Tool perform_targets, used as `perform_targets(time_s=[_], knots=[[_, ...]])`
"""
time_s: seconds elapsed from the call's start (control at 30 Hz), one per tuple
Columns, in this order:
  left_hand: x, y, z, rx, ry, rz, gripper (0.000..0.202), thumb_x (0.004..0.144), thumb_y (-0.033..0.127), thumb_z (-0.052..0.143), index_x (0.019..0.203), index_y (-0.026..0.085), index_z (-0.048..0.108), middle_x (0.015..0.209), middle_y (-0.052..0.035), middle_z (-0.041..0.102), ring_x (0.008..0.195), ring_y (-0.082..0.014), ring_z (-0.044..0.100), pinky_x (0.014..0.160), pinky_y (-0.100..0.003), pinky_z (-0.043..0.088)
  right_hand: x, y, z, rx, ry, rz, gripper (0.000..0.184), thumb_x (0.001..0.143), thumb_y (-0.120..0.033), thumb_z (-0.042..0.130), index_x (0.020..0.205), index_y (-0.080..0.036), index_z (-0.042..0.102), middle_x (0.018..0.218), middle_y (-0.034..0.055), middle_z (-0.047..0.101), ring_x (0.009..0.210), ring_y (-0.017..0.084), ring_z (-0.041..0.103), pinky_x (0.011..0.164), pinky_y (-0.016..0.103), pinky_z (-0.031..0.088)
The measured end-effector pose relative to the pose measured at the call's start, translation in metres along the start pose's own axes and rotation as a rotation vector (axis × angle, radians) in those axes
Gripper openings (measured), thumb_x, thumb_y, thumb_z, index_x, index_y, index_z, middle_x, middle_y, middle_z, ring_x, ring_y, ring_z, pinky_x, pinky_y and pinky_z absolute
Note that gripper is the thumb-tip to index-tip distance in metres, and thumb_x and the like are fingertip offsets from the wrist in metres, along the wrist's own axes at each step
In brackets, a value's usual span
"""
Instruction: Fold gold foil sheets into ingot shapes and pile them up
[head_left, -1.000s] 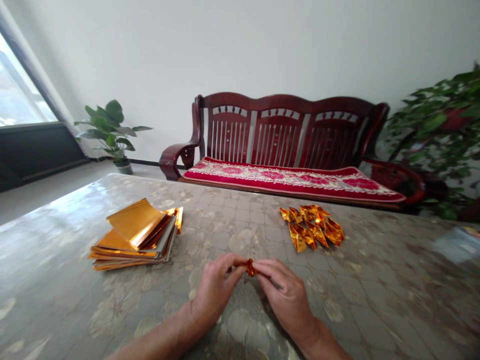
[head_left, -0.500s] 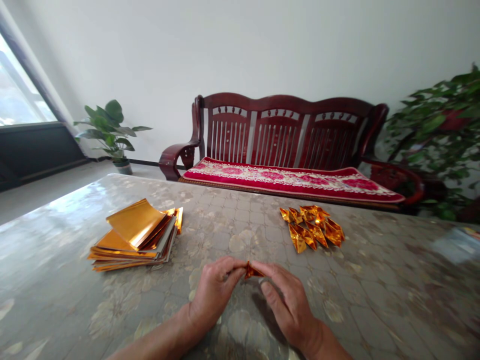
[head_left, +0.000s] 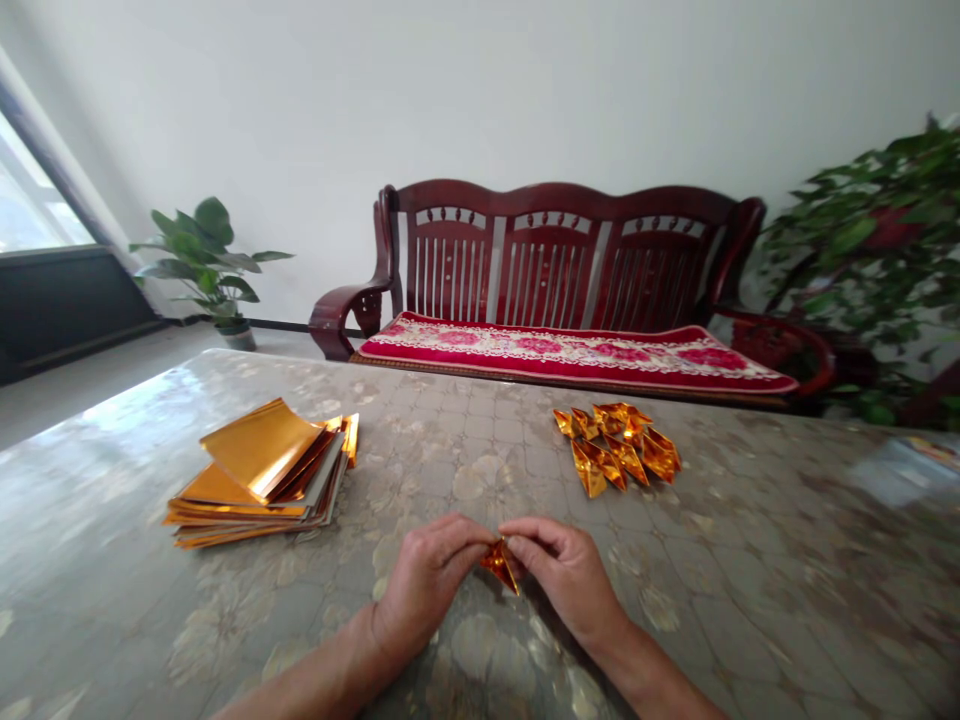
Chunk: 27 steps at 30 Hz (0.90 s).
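Both bare forearms (head_left: 307, 680) angling inward from the bottom edge, left hand (head_left: 427, 580) and right hand (head_left: 566, 575) raised just apart, fingertips (head_left: 480, 530) pinched and nearly meeting, backs upward, wrists gently bent.

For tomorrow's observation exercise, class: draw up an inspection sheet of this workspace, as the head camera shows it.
surface: glossy floral-patterned tabletop.
job's things: small folded gold foil piece in hand; stack of gold foil sheets to the left; pile of folded foil pieces to the right.
clutter: shiny packet at the far right, too blurred to identify.
grippers: bare left hand and right hand both pinch the folded piece.
cables: nothing seen.
surroundings: dark red wooden bench, red cushion, potted plant, leafy plant, window.
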<state>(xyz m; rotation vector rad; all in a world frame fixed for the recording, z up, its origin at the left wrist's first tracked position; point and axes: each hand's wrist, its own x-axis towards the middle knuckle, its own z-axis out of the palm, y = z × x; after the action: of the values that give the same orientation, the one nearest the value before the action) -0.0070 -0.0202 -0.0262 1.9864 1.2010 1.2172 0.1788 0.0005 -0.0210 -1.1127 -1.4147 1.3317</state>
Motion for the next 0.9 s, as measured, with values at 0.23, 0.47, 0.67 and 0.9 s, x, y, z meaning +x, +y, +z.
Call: perform_targets(time_s=[0.23, 0.47, 0.67, 0.9], knots=[[0.000, 0.001, 0.001, 0.039, -0.011, -0.043, 0.017, 0.092, 0.016, 0.060, 0.087, 0.022, 0.075, 0.080, 0.0013, 0.073, 0.075, -0.0109, 0.068, 0.071, -0.016, 0.048, 0.000, -0.004, 0.002, -0.013, -0.059, 0.003, 0.017, 0.076, -0.034, 0.069, 0.074, -0.017, 0.071, 0.054, -0.0033, 0.058, 0.050, 0.011, 0.051, 0.050, 0.021, 0.043], [-0.001, 0.004, 0.003, 0.032, -0.003, -0.070, 0.017, 0.089, 0.014, 0.061, 0.085, 0.023, 0.076, 0.077, 0.0025, 0.074, 0.073, -0.0112, 0.068, 0.071, -0.017, 0.048, 0.002, -0.003, -0.002, -0.090, -0.112, -0.059, 0.019, 0.081, -0.032, 0.062, 0.069, -0.018, 0.063, 0.053, -0.0056, 0.050, 0.051, 0.009, 0.045, 0.050, 0.020, 0.037], [-0.001, 0.006, 0.004, -0.003, -0.020, -0.096, 0.019, 0.088, 0.015, 0.060, 0.088, 0.024, 0.077, 0.080, 0.0020, 0.075, 0.074, -0.0127, 0.069, 0.071, -0.020, 0.049, 0.005, -0.002, -0.004, -0.166, -0.113, -0.095, 0.023, 0.084, -0.034, 0.061, 0.068, -0.018, 0.061, 0.057, -0.0045, 0.051, 0.056, 0.011, 0.047, 0.054, 0.021, 0.038], [0.006, -0.004, -0.002, 0.054, 0.184, -0.203, 0.014, 0.085, 0.020, 0.062, 0.084, 0.022, 0.076, 0.079, -0.0012, 0.067, 0.075, -0.0157, 0.062, 0.069, -0.024, 0.046, -0.003, 0.002, -0.015, -0.314, -0.054, -0.312, 0.023, 0.097, -0.037, 0.048, 0.110, -0.023, 0.061, 0.092, 0.0015, 0.065, 0.081, 0.016, 0.062, 0.074, 0.025, 0.049]])
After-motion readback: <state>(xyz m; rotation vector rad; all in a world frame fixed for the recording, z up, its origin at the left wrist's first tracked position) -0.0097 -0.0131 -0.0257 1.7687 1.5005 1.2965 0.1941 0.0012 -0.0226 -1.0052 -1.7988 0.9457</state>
